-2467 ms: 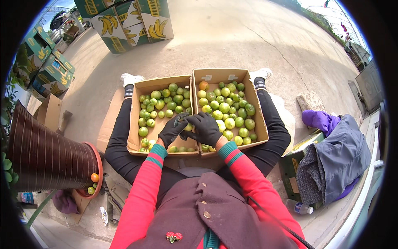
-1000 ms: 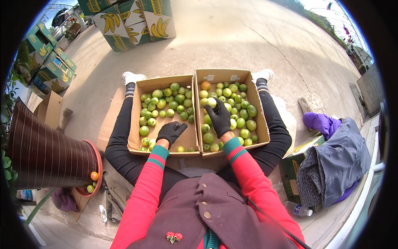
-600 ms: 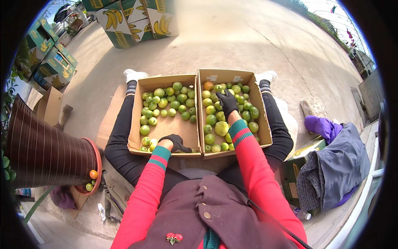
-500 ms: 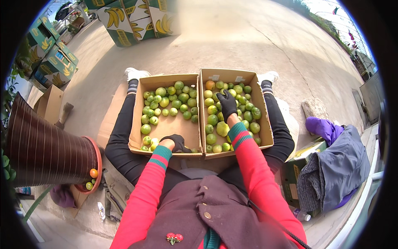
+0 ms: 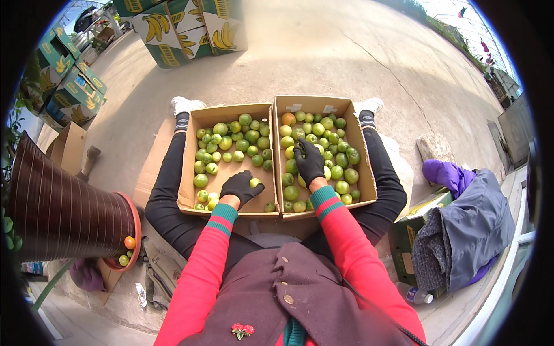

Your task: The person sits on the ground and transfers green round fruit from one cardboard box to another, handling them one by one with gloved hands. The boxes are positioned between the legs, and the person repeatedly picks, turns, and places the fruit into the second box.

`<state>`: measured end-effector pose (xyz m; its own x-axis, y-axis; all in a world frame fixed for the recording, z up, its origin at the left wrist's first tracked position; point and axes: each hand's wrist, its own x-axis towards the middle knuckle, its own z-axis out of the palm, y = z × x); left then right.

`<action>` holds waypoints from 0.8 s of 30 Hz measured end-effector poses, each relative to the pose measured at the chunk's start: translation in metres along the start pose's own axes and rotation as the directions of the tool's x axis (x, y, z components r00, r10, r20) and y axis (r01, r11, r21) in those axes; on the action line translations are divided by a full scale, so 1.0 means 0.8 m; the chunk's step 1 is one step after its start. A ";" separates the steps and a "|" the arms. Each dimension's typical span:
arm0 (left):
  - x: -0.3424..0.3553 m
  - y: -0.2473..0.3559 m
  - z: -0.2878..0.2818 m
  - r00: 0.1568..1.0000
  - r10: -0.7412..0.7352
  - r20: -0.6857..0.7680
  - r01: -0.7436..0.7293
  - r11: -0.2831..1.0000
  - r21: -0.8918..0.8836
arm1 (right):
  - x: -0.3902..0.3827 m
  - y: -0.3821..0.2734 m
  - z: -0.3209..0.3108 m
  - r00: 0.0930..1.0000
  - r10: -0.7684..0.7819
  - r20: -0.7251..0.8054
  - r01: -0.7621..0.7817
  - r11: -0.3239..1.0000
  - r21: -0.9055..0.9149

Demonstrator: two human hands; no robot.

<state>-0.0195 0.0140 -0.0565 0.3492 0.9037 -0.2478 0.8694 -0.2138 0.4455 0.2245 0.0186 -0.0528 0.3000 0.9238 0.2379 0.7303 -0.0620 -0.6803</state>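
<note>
Two open cardboard boxes sit side by side between my outstretched legs. The left box (image 5: 187,173) holds green round fruits (image 5: 231,138), mostly in its far half. The right box (image 5: 365,167) is fuller, with green fruits and one orange fruit (image 5: 287,119) at its far left corner. My left hand (image 5: 240,187), in a black glove, rests in the near part of the left box and holds a small green fruit (image 5: 254,182). My right hand (image 5: 309,161), also gloved, lies palm down on the fruits in the right box, fingers curled over them.
A dark ribbed basket (image 5: 63,213) lies tipped on my left with fruits at its rim. Stacked banana cartons (image 5: 184,29) stand far ahead and more at the left. Grey and purple clothing (image 5: 461,225) lies over a crate at my right. Concrete ground surrounds the boxes.
My right hand has moved from the boxes' shared wall into the middle of the right box. My left hand dropped to the near edge of the left box and now holds a fruit.
</note>
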 end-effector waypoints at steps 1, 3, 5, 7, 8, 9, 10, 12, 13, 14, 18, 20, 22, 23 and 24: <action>-0.001 0.000 0.000 0.995 -0.004 -0.104 -0.001 0.999 -0.044 | -0.001 -0.001 0.001 1.000 -0.029 0.003 0.029 0.999 -0.019; 0.001 0.005 -0.006 0.958 -0.036 -0.283 -0.003 0.990 -0.138 | -0.002 0.000 0.002 0.999 -0.037 0.002 0.037 0.999 -0.012; -0.001 0.013 -0.015 0.937 -0.084 -0.338 0.016 0.980 -0.200 | 0.000 0.003 0.003 0.998 -0.059 0.000 0.059 0.998 -0.025; -0.002 0.016 -0.017 0.942 -0.080 -0.327 0.003 0.974 -0.228 | 0.017 0.009 0.010 0.988 -0.114 -0.100 0.115 0.993 -0.002; -0.002 0.017 -0.017 0.944 -0.079 -0.321 -0.002 0.970 -0.243 | 0.030 0.013 0.014 0.979 -0.140 -0.149 0.142 0.990 0.008; -0.002 0.015 -0.013 0.945 -0.068 -0.321 -0.007 0.974 -0.227 | 0.043 0.008 0.011 0.986 -0.128 -0.102 0.130 0.992 0.008; -0.001 0.012 -0.010 0.945 -0.058 -0.323 -0.011 0.978 -0.208 | 0.056 0.000 0.007 0.991 -0.127 -0.030 0.124 0.988 -0.091; -0.001 0.012 -0.010 0.958 -0.066 -0.279 0.015 0.983 -0.181 | 0.080 -0.014 -0.001 0.991 -0.100 0.094 0.122 0.953 -0.276; 0.000 0.011 -0.008 0.959 -0.051 -0.280 0.005 0.987 -0.159 | 0.093 -0.018 -0.003 0.984 -0.056 0.171 0.115 0.927 -0.358; 0.001 0.011 -0.006 0.959 -0.035 -0.282 -0.005 0.990 -0.138 | 0.101 -0.023 -0.002 0.971 0.021 0.238 0.090 0.891 -0.444; 0.000 0.009 -0.002 0.956 0.000 -0.292 -0.033 0.994 -0.106 | 0.109 -0.021 0.026 0.937 -0.041 0.348 0.197 0.882 -0.429; 0.001 0.008 -0.004 0.961 -0.009 -0.275 -0.014 0.996 -0.084 | 0.103 -0.030 0.033 0.927 -0.107 0.360 0.226 0.925 -0.306; 0.003 0.010 -0.003 0.964 0.009 -0.266 -0.031 0.996 -0.082 | 0.087 -0.025 0.038 0.941 -0.229 0.250 0.286 0.932 -0.222; 0.004 0.010 -0.002 0.965 0.020 -0.261 -0.042 0.996 -0.080 | 0.080 -0.022 0.040 0.949 -0.220 0.224 0.268 0.941 -0.208; 0.006 0.009 -0.002 0.954 0.046 -0.297 -0.063 0.997 -0.050 | 0.074 -0.023 0.040 0.953 -0.256 0.160 0.281 0.946 -0.162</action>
<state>-0.0122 0.0173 -0.0534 0.2691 0.9623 0.0394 0.8271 -0.2519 0.5024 0.2092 0.0861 -0.0481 0.0009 0.9570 0.2901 0.8744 0.1400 -0.4646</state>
